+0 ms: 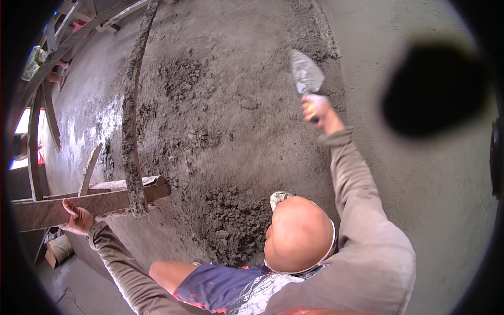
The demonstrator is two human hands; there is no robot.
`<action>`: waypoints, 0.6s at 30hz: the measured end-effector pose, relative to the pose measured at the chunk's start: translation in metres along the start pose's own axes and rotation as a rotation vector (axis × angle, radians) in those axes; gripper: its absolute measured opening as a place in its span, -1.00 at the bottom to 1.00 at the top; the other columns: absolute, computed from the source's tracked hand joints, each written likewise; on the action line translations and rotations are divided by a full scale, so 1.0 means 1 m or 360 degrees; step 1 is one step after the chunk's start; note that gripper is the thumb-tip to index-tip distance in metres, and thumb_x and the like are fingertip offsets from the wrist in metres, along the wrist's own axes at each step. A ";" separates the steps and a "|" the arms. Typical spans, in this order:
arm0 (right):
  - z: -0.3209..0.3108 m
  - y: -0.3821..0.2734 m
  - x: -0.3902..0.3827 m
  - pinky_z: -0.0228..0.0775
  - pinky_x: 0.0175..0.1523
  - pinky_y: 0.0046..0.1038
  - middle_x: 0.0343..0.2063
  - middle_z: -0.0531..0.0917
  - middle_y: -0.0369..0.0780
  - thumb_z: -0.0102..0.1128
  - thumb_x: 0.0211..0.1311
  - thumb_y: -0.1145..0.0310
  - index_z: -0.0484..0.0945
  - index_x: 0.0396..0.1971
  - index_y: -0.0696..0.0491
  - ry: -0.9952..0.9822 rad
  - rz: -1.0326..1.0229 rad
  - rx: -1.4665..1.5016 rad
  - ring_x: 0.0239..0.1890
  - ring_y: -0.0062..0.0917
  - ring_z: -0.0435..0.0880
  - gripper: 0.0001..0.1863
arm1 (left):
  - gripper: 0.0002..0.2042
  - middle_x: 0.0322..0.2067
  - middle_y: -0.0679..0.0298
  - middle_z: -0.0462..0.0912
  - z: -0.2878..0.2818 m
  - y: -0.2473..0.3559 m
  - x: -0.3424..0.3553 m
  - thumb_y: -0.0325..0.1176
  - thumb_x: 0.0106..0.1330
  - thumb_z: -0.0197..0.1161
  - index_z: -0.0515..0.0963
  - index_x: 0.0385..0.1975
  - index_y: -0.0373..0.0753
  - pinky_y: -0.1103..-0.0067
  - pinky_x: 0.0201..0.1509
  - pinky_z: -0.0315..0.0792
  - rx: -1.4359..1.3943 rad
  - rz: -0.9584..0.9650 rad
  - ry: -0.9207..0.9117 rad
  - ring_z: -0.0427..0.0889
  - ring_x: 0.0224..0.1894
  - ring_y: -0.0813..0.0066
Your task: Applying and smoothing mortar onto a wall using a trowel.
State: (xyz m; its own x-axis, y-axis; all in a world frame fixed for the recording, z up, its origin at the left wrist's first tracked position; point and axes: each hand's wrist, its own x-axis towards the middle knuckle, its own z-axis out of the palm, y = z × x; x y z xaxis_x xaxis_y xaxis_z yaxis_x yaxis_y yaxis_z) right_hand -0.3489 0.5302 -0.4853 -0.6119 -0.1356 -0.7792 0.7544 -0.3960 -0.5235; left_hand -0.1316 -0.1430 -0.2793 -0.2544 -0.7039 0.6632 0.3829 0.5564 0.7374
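Your right hand [316, 109] is wrapped round the trowel [308, 76], out by the mortar's [247, 136] right edge. Your left hand [80, 219] is against the beam [113, 203], thumb up, fingers mostly hidden, so can't tell how tight. Swing too wide and you could gouge the smooth plaster [367, 89], I reckon. Trowel's tip points away from you, slightly left; long axis runs near-to-far.

A smooth grey surface [420, 210] spans the right, a bright opening [22, 123] behind wooden posts [34, 157] the left.
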 end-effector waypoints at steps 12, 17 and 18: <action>0.120 0.060 0.003 0.14 -0.77 -0.70 -0.76 0.31 -0.42 -0.18 0.24 0.29 0.30 -0.56 0.06 -0.0746 0.0429 -0.0945 -0.80 -0.79 0.24 -0.78 | -0.60 -0.09 -0.03 0.39 0.043 0.020 -0.039 -0.50 0.12 0.11 0.25 -0.04 -0.48 0.61 -0.01 0.41 0.1014 0.0389 -0.0110 0.47 -0.20 0.31; 0.040 0.023 0.012 -0.01 -0.79 -0.70 -0.80 0.22 -0.45 -0.19 0.22 0.25 0.30 -0.63 -0.02 -0.0375 0.0319 -0.0347 -0.83 -0.79 0.15 -0.75 | -0.58 -0.27 -0.04 0.49 0.027 0.014 -0.030 -0.20 0.17 0.03 0.38 -0.25 -0.55 0.49 0.01 0.39 0.1580 0.0686 -0.0058 0.49 -0.23 0.23; 0.023 -0.006 0.023 0.00 -0.82 -0.72 -0.80 0.23 -0.44 -0.19 0.21 0.25 0.27 -0.62 -0.02 -0.0097 0.0243 -0.0404 -0.84 -0.80 0.16 -0.77 | -0.44 -0.35 -0.04 0.53 0.022 0.013 -0.027 0.00 0.16 0.05 0.46 -0.37 -0.58 0.42 0.01 0.36 0.1818 0.0849 -0.0028 0.48 -0.22 0.21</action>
State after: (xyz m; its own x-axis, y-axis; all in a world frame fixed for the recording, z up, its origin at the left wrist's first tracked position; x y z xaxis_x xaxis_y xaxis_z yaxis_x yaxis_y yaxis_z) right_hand -0.3730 0.5085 -0.4926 -0.4942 -0.2335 -0.8374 0.8693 -0.1283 -0.4773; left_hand -0.1395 -0.1074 -0.2849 -0.3201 -0.2732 0.9071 -0.5408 0.8389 0.0619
